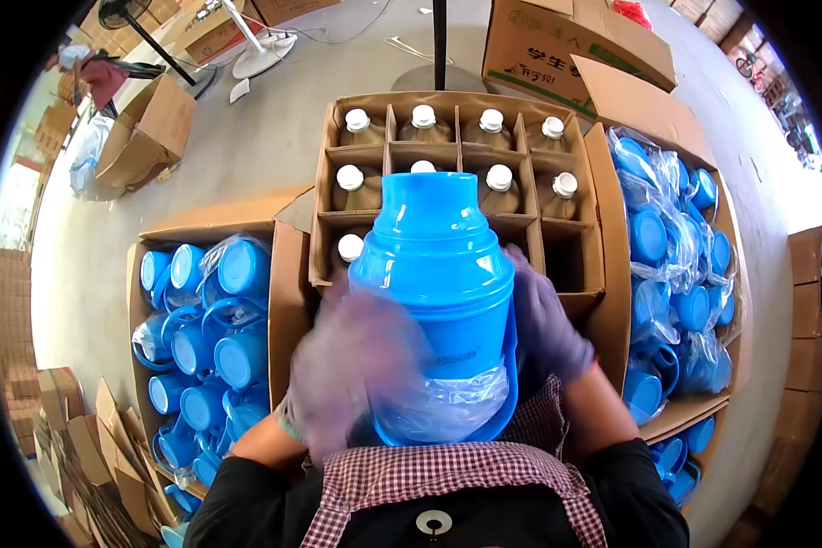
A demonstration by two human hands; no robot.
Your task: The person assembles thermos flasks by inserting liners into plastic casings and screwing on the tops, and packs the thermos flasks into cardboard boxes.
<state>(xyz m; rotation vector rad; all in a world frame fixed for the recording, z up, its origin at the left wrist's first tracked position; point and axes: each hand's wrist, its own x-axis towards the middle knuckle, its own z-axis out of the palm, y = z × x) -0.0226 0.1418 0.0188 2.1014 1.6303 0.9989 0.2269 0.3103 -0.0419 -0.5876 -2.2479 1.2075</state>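
Observation:
A shiny blue plastic thermos casing (pixel 438 274) stands in front of my body, its narrow neck pointing away from me. Crumpled clear plastic film (pixel 447 408) wraps its near part, with a blue rim showing around it. Against the casing's right side, my gloved right hand (pixel 550 320) holds on, its fingers partly hidden. My gloved left hand (pixel 356 361) is smeared by motion at the casing's left side, so its fingers cannot be read. Beyond the casing is a divided carton (pixel 388 222) of white-capped glass liners (pixel 499 177); the casing hides some of them.
Open cartons hold blue lidded parts with handles on the left (pixel 240 358) and film-wrapped blue parts on the right (pixel 648 237). A pole stand (pixel 439 55), a printed carton (pixel 557 55) and an open box (pixel 146 137) stand farther off. Another person (pixel 100 78) is at upper left.

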